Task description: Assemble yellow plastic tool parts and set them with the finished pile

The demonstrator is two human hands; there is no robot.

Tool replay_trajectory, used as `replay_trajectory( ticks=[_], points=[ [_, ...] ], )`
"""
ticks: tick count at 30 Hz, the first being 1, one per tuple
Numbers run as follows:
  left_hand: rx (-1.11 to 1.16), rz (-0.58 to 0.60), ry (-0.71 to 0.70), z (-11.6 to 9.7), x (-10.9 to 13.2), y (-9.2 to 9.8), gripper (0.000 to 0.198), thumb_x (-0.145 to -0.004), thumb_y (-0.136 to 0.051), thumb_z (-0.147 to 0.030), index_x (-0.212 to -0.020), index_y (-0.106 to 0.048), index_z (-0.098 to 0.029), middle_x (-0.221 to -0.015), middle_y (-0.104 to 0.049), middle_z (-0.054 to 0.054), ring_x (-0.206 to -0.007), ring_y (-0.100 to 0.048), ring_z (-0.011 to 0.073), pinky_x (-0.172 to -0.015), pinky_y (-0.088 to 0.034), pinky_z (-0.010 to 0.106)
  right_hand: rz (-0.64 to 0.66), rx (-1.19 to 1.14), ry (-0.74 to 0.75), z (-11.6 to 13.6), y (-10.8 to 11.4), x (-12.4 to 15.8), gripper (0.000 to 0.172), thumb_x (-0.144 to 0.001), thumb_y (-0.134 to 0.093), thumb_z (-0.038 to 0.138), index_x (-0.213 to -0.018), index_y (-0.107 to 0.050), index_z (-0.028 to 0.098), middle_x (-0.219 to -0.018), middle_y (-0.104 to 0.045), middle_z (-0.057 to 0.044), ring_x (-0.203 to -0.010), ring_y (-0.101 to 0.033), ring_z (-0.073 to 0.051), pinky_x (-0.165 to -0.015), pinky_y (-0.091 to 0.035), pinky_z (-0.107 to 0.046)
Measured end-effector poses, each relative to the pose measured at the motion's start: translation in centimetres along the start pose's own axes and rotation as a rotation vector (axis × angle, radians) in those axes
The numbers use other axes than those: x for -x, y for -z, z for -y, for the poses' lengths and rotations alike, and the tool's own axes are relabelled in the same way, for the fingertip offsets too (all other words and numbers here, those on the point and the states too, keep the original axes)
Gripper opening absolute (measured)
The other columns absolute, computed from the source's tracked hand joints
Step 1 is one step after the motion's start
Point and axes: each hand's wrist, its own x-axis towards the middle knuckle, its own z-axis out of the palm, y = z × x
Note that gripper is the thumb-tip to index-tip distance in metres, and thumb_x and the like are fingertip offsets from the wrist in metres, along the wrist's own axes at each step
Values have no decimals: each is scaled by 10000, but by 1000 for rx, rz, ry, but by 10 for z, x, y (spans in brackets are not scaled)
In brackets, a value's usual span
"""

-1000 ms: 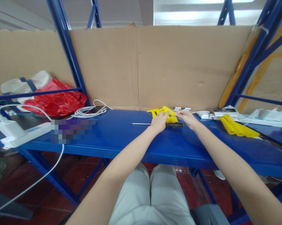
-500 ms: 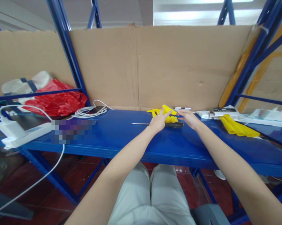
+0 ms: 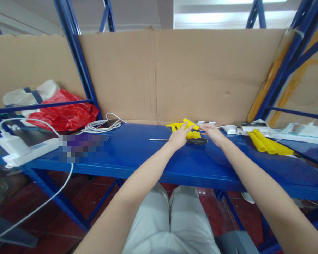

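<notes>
Handling the yellow parts (image 3: 190, 124): they seem light, stiff and slick, like plastic; I'd pinch the edges, sparing thin bits.
Their place: on the blue table (image 3: 133, 151), around the left fingers.
Left hand (image 3: 178, 137): palm down, fingers stretched over them.
Right hand (image 3: 211, 132): fingers extended by the upper part's right end.
Grip: fingertips too small to tell for either hand.
Screwdriver (image 3: 197, 141): just nearer the person.
Yellow tubes (image 3: 270, 144): farther right.

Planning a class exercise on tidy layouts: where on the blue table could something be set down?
Bare table runs between the coiled cable and the screwdriver, and between the screwdriver and the front edge. Crowded: around the left hand, right hand and yellow pieces, and behind the yellow tubes.
</notes>
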Motion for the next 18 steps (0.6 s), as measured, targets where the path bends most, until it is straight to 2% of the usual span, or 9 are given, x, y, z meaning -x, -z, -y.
replay_trajectory(
  ticks=[9, 18],
  points=[
    [3, -2, -9, 1, -1, -2, 787, -845, -455, -6, -1531, -342, -373, -1638, -251, 54, -1264, -572, 296, -1049, -469, 469, 21, -2, 4, 0, 3, 2, 128, -821, -620, 277, -822, -712, 187, -1036, -728, -66, -1092, -627, -224, -918, -480, -366],
    [15, 10, -10, -2, 3, 1, 743, -853, -478, -21, -1519, -382, -335, -1633, -262, 75, -1261, -574, 305, -1056, -459, 471, 86, 153, 82, -5, 8, -2, 222, -825, -605, 384, -774, -694, 187, -926, -711, -67, -1001, -629, -224, -850, -491, -362]
  ],
)
